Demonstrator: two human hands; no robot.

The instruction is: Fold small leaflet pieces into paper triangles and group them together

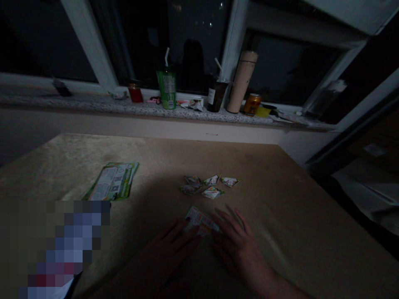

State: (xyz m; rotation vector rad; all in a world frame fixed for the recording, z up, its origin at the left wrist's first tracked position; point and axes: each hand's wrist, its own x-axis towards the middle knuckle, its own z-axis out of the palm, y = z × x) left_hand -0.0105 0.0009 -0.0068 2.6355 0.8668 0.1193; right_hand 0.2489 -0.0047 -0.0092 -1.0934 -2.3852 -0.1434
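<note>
Between my two hands lies a small printed piece of paper [202, 219], flat on the table and partly covered by fingers. My left hand [174, 247] rests over its left and lower edge, fingers stretched out, in deep shadow. On the paper's right edge sit the fingertips of my right hand [235, 238], its fingers spread. Just beyond are several small folded paper pieces with pointed ends, among them a folded paper piece [213, 192] nearest the hands and another folded paper piece [230, 182] at the right.
A stack of green and white leaflets [114, 182] lies on the brown table [264, 174] at left. On the windowsill [102, 104] stand a green drink pouch [168, 89], a dark cup [216, 95], a pink flask [243, 81] and an orange can [252, 104]. A blurred patch hides the lower left.
</note>
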